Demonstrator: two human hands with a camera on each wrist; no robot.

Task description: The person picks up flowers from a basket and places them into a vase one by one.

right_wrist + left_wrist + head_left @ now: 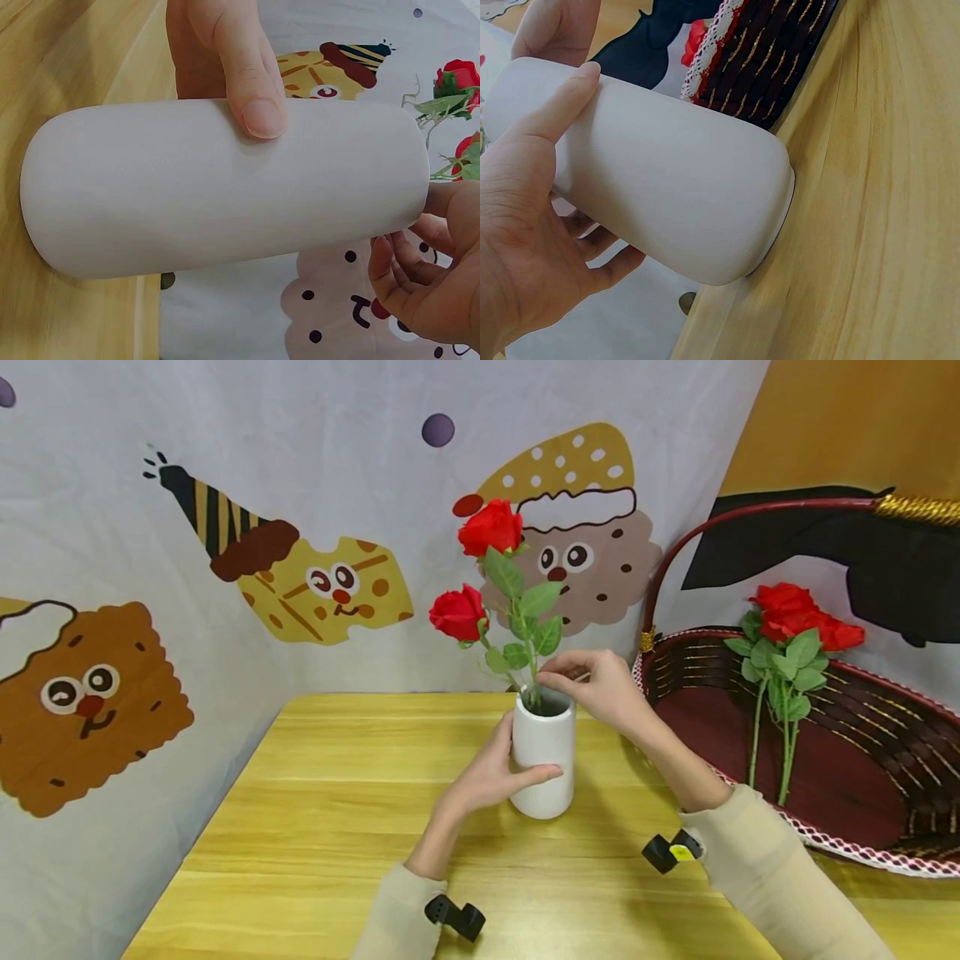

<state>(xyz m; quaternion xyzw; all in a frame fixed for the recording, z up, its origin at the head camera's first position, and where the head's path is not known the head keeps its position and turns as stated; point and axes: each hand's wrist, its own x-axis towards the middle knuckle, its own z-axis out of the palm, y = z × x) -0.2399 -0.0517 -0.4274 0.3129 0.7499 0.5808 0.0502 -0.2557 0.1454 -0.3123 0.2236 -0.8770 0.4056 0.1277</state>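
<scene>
A white vase (543, 768) stands upright on the wooden table. My left hand (491, 772) grips its side, thumb across the front and fingers round the back, as the left wrist view also shows. Two artificial red roses, an upper rose (491, 528) and a lower rose (459, 613), lean left out of the vase mouth with green leaves (540, 599). At the rim, my right hand (600, 685) pinches a rose stem between thumb and forefinger. In the right wrist view the right hand's other fingers (382, 270) curl beside the rim. The lower stems are hidden inside the vase.
On the right stands a dark red woven basket (697, 714) with lace trim and a tall arched handle (675, 547). Several red roses (802, 614) lie in it. A cloth with cartoon prints (360, 427) hangs behind the table (337, 793).
</scene>
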